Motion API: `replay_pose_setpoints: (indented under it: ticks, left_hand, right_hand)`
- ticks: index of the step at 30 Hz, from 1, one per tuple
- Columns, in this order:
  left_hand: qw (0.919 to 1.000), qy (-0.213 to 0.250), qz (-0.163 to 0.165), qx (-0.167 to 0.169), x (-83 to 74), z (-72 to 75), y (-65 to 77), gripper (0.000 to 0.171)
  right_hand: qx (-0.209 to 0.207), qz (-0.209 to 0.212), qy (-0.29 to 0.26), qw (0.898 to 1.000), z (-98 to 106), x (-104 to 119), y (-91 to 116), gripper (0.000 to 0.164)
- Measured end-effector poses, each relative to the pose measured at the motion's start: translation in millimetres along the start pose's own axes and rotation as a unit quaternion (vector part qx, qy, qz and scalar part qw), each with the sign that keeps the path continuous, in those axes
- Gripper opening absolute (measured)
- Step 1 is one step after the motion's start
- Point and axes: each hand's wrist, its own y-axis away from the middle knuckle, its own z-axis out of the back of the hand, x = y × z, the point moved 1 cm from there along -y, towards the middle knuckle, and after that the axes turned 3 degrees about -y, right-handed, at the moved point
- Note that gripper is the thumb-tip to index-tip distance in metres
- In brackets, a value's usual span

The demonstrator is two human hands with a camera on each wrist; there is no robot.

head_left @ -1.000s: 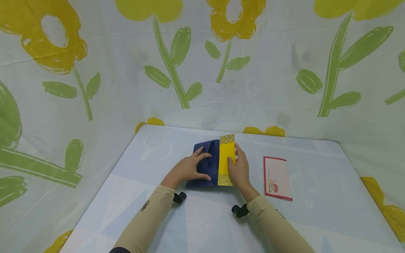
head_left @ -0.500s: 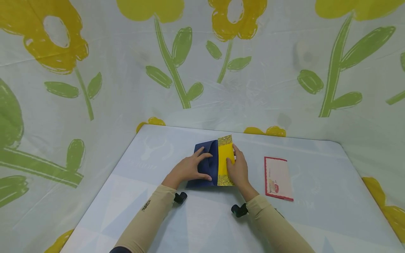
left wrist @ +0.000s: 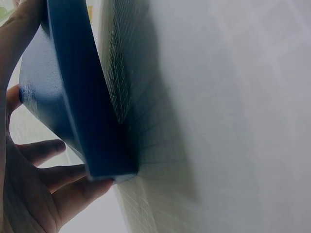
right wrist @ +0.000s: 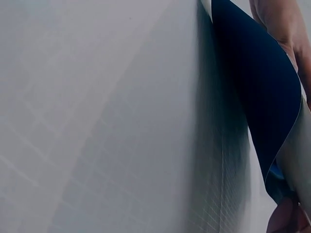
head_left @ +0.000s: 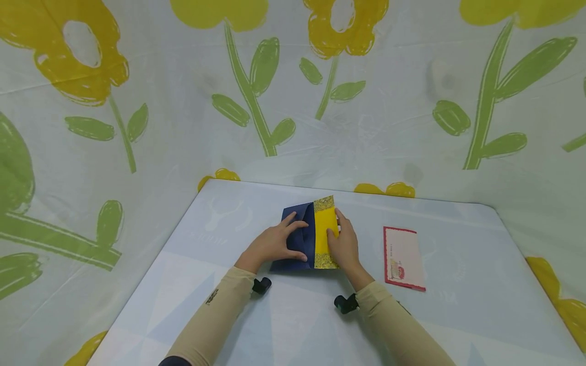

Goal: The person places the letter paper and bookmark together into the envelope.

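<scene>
A dark blue envelope-like folder [head_left: 310,239], with an overlapping flap and a thick spine side in the left wrist view, lies tilted on the table. My left hand [head_left: 269,244] grips its left part, thumb and index finger spread over the top. In the left wrist view several fingertips [left wrist: 97,187] press its far edge. From the folder's right side juts a yellow card [head_left: 325,231] with glittery gold bands at both ends. My right hand [head_left: 346,243] pinches the card's right edge, thumb on top and the other fingers partly hidden behind. The right wrist view shows a curved blue sheet [right wrist: 257,82].
On the table [head_left: 458,239], right of my right hand, lies a pale card with a red border [head_left: 403,259]. A flower-printed cloth [head_left: 389,117] rises along the table's back and sides. A small black camera sits at each wrist.
The yellow card has slid slightly left along with my right hand, so a little less of it shows beyond the folder. My left hand stays nearly still.
</scene>
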Motion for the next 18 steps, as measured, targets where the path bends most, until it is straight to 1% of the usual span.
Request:
replay_pose_setpoints:
  ticks: [11,18]
  left_hand:
    - [1.0,-0.004,-0.003,-0.006,0.4,-1.2,-1.1,0.089]
    - [0.9996,-0.009,-0.025,-0.007,1.2,-0.8,0.5,0.091]
  right_hand:
    - [0.002,0.003,-0.005,1.0,0.8,0.5,1.5,0.058]
    - [0.008,-0.001,-0.007,1.0,0.9,3.0,2.7,0.059]
